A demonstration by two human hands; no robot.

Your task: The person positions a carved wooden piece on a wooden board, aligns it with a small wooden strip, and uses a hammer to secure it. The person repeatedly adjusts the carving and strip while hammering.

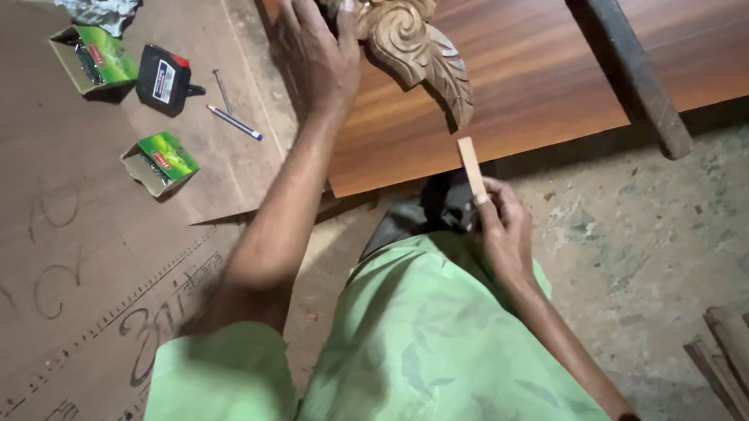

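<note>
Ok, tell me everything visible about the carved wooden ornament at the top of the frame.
The carved wooden ornament looks like pale brown unfinished wood: a round flower rosette with a curling, ribbed leaf scroll trailing down to the right. Its top is cut off by the frame edge. It lies flat on the glossy reddish-brown board, and the left hand grips its lower left edge, fingers on the carving.

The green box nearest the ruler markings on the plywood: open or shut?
Open. The small green box lies on its side on the plywood sheet, its end flap out and the brown inside showing. What it holds cannot be told.
</note>
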